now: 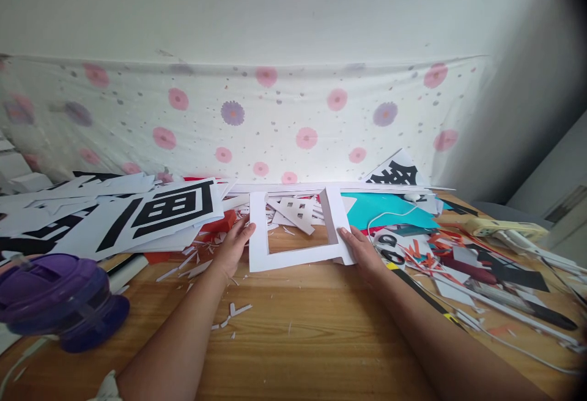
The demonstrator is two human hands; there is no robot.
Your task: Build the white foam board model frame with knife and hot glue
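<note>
A white U-shaped foam-board piece (pixel 298 257) is held up over the wooden table, its open side facing away from me. My left hand (pixel 232 245) grips its left upright, thumb on the near face and the other fingers partly hidden. On the right upright, near the lower corner, my right hand (pixel 362 251) is closed with the thumb in front. Through the opening I see a white offcut (pixel 293 214) with small square holes, lying among paper scraps behind. Small white cuttings (pixel 236 312) lie on the table below my left hand.
White sheets with black characters (pixel 169 211) pile up at left, behind a purple plastic container (pixel 59 303). Right of my hands lie a turquoise sheet (pixel 389 208), scissors (pixel 389 248), red scraps, a cutter (pixel 527 306), cables and a power strip (pixel 504 228). A flowered sheet (pixel 275 120) covers the wall.
</note>
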